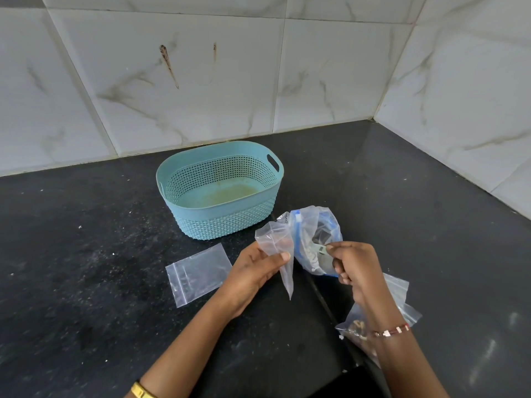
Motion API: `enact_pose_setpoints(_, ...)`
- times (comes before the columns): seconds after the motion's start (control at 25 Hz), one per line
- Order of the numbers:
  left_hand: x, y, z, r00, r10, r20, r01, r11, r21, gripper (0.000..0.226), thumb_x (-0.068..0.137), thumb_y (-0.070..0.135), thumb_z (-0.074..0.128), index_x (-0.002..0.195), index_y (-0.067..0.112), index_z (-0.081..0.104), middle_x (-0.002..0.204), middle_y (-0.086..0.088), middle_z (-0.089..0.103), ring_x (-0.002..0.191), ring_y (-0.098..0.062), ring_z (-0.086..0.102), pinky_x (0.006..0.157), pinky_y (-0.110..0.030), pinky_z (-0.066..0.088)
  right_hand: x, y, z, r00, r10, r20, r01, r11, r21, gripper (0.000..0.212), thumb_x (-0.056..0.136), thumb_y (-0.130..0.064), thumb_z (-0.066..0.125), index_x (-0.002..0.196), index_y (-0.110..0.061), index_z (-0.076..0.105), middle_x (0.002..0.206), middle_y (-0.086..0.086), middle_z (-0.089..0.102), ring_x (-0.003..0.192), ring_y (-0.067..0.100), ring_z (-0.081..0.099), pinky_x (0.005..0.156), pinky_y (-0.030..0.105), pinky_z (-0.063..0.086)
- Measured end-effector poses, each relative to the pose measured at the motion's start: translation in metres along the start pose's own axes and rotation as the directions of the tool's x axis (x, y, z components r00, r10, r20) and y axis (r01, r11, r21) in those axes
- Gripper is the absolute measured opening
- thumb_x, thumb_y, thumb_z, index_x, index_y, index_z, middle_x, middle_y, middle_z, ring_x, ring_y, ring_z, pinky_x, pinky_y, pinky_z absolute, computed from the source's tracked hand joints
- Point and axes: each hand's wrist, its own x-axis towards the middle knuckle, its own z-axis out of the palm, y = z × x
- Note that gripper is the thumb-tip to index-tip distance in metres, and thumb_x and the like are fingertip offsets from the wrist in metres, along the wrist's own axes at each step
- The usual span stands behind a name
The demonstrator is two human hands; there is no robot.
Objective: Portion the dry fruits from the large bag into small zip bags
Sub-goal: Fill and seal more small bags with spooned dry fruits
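Observation:
My left hand (255,271) grips a small clear zip bag (277,245) by its side, its mouth up and its lower corner hanging down. Right beside it stands the large clear bag with a blue zip strip (314,239), holding dry fruits. My right hand (355,268) is at that bag's mouth, its fingers curled and pinching a pale piece of dry fruit (321,249). Another small zip bag (198,273) lies flat on the black counter to the left. A zip bag with dry fruits in it (402,300) lies under my right forearm.
A light blue perforated plastic basket (219,222) stands behind the bags, nothing visible inside it. The black granite counter (86,268) runs to marble-tiled walls at the back and right. Small crumbs dot the counter.

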Motion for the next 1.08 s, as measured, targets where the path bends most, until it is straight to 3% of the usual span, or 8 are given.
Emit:
enact_pose_setpoints(0.2,-0.005,0.0,-0.01,1.0,0.009,-0.001,-0.009,0.979,0.202,0.033,0.071,0.019,0.074,0.103,0.02,0.064,0.102,0.002,0.073,0.1,-0.01,0.066,0.09,-0.022,0.051,0.006,0.002,-0.007,0.997,0.073,0.033,-0.076,0.995,0.071,0.014,0.089,-0.009,0.056,0.099,-0.004,0.065,0.03,-0.004,0.039,0.038,0.011,0.028,0.036,0.018,0.025)
enact_pose_setpoints(0.36,-0.008,0.003,-0.012,0.999,0.028,-0.032,-0.016,0.945,0.327,0.033,0.079,-0.001,0.066,0.104,0.02,0.06,0.097,0.014,0.068,0.089,0.007,0.065,0.075,-0.007,0.047,0.004,0.001,-0.013,0.997,0.06,0.053,-0.065,0.994,0.093,0.017,0.09,-0.008,0.054,0.101,-0.002,0.064,0.031,-0.003,0.037,0.036,0.01,0.026,0.036,0.018,0.024)
enact_pose_setpoints(0.52,-0.01,0.002,-0.02,0.998,0.052,-0.02,-0.034,0.851,0.524,0.033,0.077,0.012,0.072,0.1,0.033,0.059,0.1,0.019,0.067,0.097,0.011,0.061,0.082,-0.007,0.045,0.001,-0.002,-0.021,0.995,0.077,0.069,-0.083,0.993,0.09,0.017,0.09,-0.009,0.052,0.101,-0.001,0.063,0.029,-0.005,0.036,0.029,0.006,0.026,0.034,0.017,0.023)
enact_pose_setpoints(0.72,-0.009,-0.004,-0.02,0.989,0.149,-0.028,-0.083,0.688,0.721,0.04,0.074,0.029,0.076,0.111,0.028,0.061,0.113,0.013,0.061,0.104,0.004,0.057,0.087,-0.005,0.041,-0.007,-0.007,-0.031,0.995,0.033,0.09,-0.044,0.991,0.124,0.015,0.089,-0.004,0.051,0.095,0.002,0.063,0.028,-0.004,0.034,0.025,0.005,0.024,0.031,0.012,0.02)
enact_pose_setpoints(0.84,-0.008,-0.004,-0.017,0.984,0.175,-0.018,-0.096,0.618,0.78,0.042,0.073,0.035,0.075,0.111,0.029,0.059,0.112,0.014,0.059,0.105,0.002,0.056,0.09,-0.014,0.045,-0.015,-0.015,-0.037,0.995,-0.028,0.099,0.014,0.99,0.14,0.014,0.088,0.0,0.05,0.087,0.003,0.064,0.029,-0.003,0.031,0.026,0.006,0.021,0.031,0.012,0.018)
enact_pose_setpoints(1.08,-0.008,-0.003,-0.014,0.979,0.204,-0.015,-0.108,0.574,0.812,0.042,0.073,0.037,0.075,0.111,0.03,0.058,0.112,0.013,0.059,0.102,0.0,0.056,0.088,-0.018,0.047,-0.034,-0.035,-0.039,0.979,-0.118,0.164,0.094,0.984,0.15,0.016,0.085,0.004,0.052,0.075,0.0,0.064,0.029,-0.002,0.03,0.027,0.006,0.02,0.034,0.011,0.017)
